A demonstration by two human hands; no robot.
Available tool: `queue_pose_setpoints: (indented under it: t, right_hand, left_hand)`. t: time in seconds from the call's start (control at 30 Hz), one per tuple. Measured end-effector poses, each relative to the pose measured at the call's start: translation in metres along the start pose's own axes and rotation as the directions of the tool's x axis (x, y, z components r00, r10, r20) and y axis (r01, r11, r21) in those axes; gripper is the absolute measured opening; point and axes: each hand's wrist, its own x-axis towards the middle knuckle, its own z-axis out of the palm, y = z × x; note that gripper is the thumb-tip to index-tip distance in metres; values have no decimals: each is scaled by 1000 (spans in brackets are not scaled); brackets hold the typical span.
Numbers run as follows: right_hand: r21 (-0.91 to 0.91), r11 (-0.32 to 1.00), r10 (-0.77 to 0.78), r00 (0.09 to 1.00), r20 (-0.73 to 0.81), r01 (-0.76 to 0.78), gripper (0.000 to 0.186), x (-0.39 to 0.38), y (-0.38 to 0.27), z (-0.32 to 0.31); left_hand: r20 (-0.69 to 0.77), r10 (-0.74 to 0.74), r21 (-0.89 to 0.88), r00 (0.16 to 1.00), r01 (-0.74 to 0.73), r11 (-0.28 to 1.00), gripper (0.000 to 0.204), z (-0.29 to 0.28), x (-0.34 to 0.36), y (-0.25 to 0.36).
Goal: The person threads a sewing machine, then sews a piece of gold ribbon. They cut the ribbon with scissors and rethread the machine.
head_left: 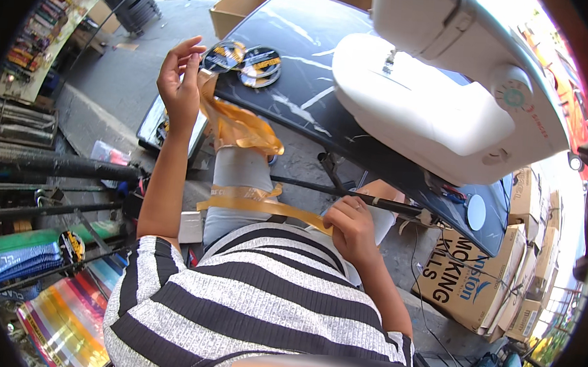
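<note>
My right hand (pixel 353 229) is closed over the lap, gripping one end of a gold ribbon (pixel 259 206) that runs leftward across my thighs. Raised at the table's left corner, my left hand (pixel 181 82) has its fingers bent but apart, with nothing visible in it. Beside it, a bunch of gold ribbons (pixel 247 128) hangs over the table edge onto my leg. Round black discs with yellow print (pixel 259 66) lie on the table corner close to the left fingertips. A white sewing machine (pixel 413 103) stands on the dark marble-patterned table (pixel 297 19).
At the table's right end lies a pale round disc (pixel 476 212). Cardboard boxes (pixel 466 278) stand on the right, and an open carton (pixel 247 6) is behind the table. Metal rails (pixel 59 164) and colourful packets (pixel 63 317) are at my left. A cable hangs below the table.
</note>
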Motion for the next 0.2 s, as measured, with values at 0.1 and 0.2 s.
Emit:
queue_pose_setpoints:
  t: [0.1,0.2]
  right_hand:
    - [-57,998,30,988,149,-21,16,6,8,21]
    - [-37,932,358,903,238,-360,25,0,31,20]
  left_hand:
    - [-109,-83,-5,991,83,997,18,-31,-26,-11]
    - [54,-17,134,998,10,991,21,-62,-38,-15]
